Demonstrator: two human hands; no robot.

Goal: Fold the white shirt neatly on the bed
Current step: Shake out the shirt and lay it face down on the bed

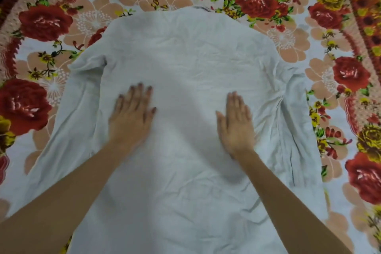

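Observation:
A white long-sleeved shirt (185,51) lies spread flat on the bed, back side up, collar at the far end. Its sleeves run down along both sides of the body. My left hand (132,115) rests palm down on the left half of the shirt, fingers slightly spread and blurred. On the right half lies my right hand (237,123), flat with the fingers together. Neither hand holds any cloth. The shirt's hem runs out of view at the bottom.
The bed is covered by a floral sheet (51,20) with big red roses and peach flowers, showing on the left, right and far sides of the shirt. A dark-patterned border (365,6) runs along the right edge.

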